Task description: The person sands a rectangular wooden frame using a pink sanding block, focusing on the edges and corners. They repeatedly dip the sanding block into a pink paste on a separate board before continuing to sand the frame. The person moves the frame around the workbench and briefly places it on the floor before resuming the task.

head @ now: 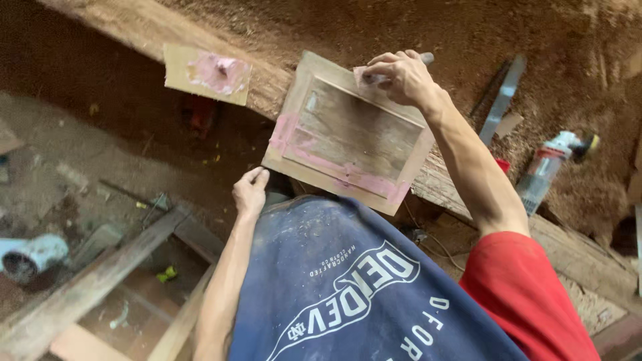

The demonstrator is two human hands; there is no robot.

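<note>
A small framed wooden panel smeared with pink filler lies on the edge of a sawdust-covered workbench. My right hand presses a small pink-stained scraper or pad against the panel's far corner, fingers closed on it. My left hand rests at the panel's near left corner, fingers curled, touching its edge. My blue apron with white print and red sleeve fill the lower frame.
A piece of cardboard holding a blob of pink filler sits on the bench to the left. A clear bottle, a metal ruler and a flat stick lie at the right. Planks and a white pipe lie on the floor.
</note>
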